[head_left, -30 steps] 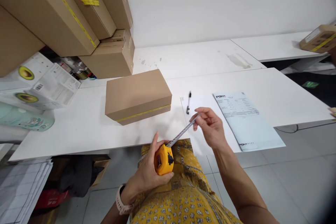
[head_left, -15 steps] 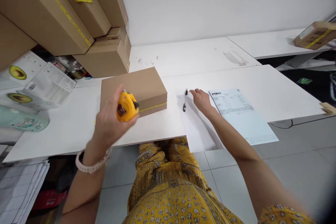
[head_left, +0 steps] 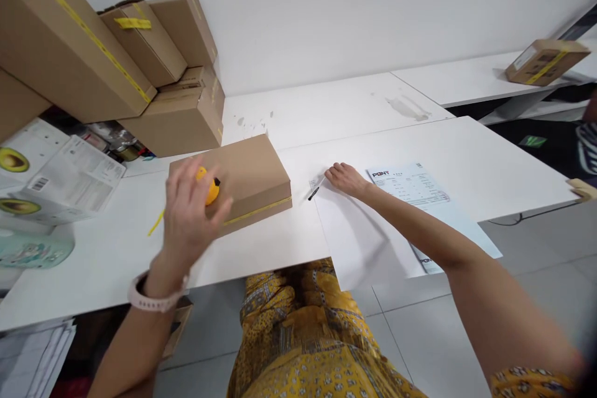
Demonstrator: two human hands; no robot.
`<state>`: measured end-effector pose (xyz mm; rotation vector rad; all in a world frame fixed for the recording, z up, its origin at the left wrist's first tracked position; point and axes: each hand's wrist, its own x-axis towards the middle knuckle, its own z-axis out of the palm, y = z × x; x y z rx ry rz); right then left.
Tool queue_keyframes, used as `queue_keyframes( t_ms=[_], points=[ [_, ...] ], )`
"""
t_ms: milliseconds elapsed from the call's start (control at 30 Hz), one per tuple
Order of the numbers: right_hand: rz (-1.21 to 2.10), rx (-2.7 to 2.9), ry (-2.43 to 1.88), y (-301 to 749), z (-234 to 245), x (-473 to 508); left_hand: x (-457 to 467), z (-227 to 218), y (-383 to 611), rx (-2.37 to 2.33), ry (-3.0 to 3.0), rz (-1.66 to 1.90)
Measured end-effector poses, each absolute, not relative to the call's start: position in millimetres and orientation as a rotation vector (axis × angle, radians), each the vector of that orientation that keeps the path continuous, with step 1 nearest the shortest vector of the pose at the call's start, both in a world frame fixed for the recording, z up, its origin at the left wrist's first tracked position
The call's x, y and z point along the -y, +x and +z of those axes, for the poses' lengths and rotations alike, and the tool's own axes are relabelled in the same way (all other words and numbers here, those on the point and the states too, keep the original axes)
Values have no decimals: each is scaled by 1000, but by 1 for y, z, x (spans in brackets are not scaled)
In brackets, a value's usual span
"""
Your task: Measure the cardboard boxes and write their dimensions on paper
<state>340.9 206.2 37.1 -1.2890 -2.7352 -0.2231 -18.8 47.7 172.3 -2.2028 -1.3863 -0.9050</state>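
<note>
My left hand [head_left: 189, 208], blurred by motion, is curled round a yellow tape measure [head_left: 212, 191] above the left part of a closed cardboard box [head_left: 247, 165]; its fingers partly hide the case. My right hand [head_left: 346, 179] is closed on one end of a pen [head_left: 316, 191] with a black tip, its other end pointing down left. Under that hand lies a white sheet [head_left: 347, 230], overhanging the front table edge. Just right of it is a printed form [head_left: 401, 183], partly covered by my forearm.
Cardboard boxes [head_left: 181, 115] are stacked at the back left, beside white cartons with avocado pictures [head_left: 77, 168] and a pale green pack [head_left: 35, 249]. Another taped box [head_left: 545, 62] stands on the far right table. At the right edge part of another person shows.
My right hand has taken hold of the pen, which was lying on the paper. My left hand, with the tape measure, has shifted slightly left. The view has turned a little.
</note>
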Motion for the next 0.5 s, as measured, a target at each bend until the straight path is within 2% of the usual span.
queue_keyframes(
  t_ms=[100,167,300,400,500],
  points=[
    [42,2200,-1450,337,43,-199,-32,142,39,1099,-2485,-1145],
    [321,1787,-1471,325,44,-189,-33,109,80,954,-2780,-1165],
    [973,1304,-1227,297,32,-174,-61,51,134,1202,-3024,-582],
    [1117,1173,-1135,290,19,-174,-85,33,147,1455,-2993,-222],
    [1134,1166,-1174,291,9,-177,-99,29,144,1516,-3007,-148]
  ],
)
